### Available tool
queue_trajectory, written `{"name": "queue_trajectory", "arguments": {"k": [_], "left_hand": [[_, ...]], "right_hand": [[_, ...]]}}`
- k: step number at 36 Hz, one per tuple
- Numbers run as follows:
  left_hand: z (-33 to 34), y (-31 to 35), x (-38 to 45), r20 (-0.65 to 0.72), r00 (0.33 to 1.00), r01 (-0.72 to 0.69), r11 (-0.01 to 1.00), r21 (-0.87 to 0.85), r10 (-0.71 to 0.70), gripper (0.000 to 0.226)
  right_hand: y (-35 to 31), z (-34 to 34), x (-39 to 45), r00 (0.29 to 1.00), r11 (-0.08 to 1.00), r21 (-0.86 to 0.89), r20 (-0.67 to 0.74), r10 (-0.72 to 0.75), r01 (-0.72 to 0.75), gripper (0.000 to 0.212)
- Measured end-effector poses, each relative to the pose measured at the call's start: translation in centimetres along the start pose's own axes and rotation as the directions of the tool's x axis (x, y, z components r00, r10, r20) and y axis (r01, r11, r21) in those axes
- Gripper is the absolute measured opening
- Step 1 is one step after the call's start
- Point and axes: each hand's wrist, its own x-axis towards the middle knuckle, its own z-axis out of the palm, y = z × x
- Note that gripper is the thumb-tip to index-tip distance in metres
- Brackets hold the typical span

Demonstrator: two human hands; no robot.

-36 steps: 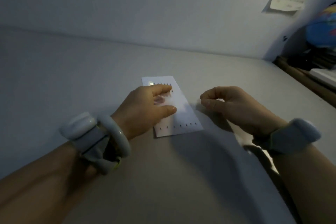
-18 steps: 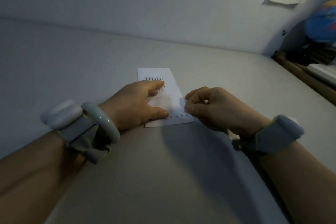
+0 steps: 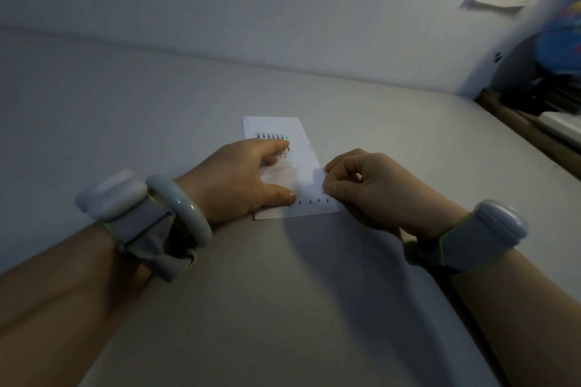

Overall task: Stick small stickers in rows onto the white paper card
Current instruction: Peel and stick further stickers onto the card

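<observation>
**Setting the next sticker at the card's right edge**

I see the white paper card [image 3: 306, 166] lying flat on the grey counter [image 3: 283, 292], long side running near to far, between my two hands. My left hand [image 3: 239, 179] presses it down: the index finger reaches toward the far row of stickers [image 3: 272, 136] and the thumb lies flat near the near row [image 3: 313, 201]. A clear film [image 3: 283, 173] seems to lie under that hand; I cannot tell exactly what it is.

My right hand [image 3: 374, 192] sits at the card's right edge, fingers curled with thumb and forefinger pinched together. I judge it is pinching a small sticker, but the sticker itself is too small and dark to make out.

To do this step well, I would keep the left hand firm so the card cannot slide, and bring the pinch down in line with the marks already there, matching their spacing. I would touch one edge of the sticker first, then roll the fingertip over it. The dim light is the main risk: alignment is hard to judge, so I would go slowly.
</observation>
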Motion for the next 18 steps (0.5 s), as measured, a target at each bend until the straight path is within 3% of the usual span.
{"name": "queue_trajectory", "arguments": {"k": [11, 18], "left_hand": [[-0.17, 0.1, -0.02, 0.019, 1.0, 0.012, 1.0, 0.006, -0.012, 0.081], [-0.24, 0.19, -0.11, 0.038, 0.999, 0.032, 0.999, 0.003, -0.032, 0.081]], "right_hand": [[-0.09, 0.38, 0.15, 1.0, 0.992, -0.125, 0.006, 0.012, -0.011, 0.007], [-0.27, 0.16, 0.3, 0.989, 0.983, -0.114, -0.042, 0.14, -0.143, 0.015]]}}
